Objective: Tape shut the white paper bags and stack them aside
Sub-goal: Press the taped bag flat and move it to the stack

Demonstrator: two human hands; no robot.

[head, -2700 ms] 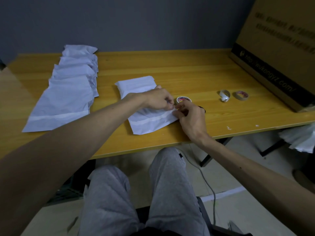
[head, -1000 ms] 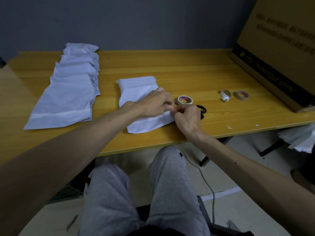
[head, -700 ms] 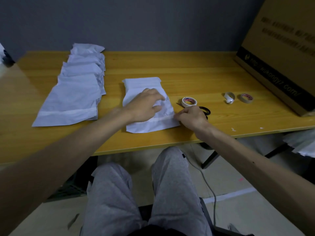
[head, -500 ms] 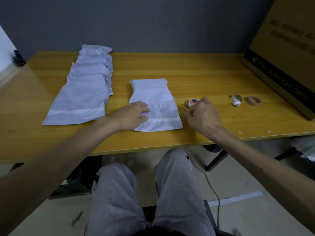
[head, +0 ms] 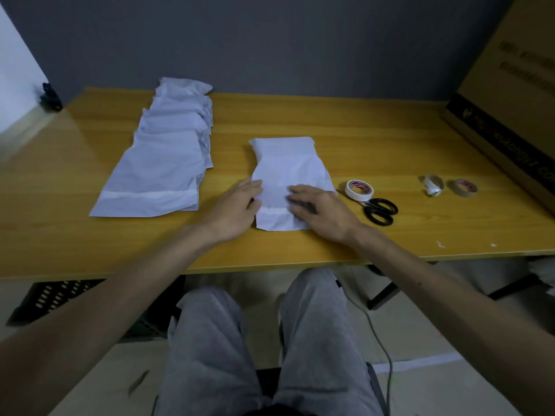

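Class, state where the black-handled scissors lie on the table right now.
In the head view, the scissors lie right of the right hand, just in front of the white tape roll.

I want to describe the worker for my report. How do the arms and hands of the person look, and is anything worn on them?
Both forearms are bare up to the picture's edge: no sleeves show. The left hand and the right hand wear no gloves, and I see no watch, ring or bracelet. The fingers of the right hand are a little blurred. Below, the legs are in light grey trousers.
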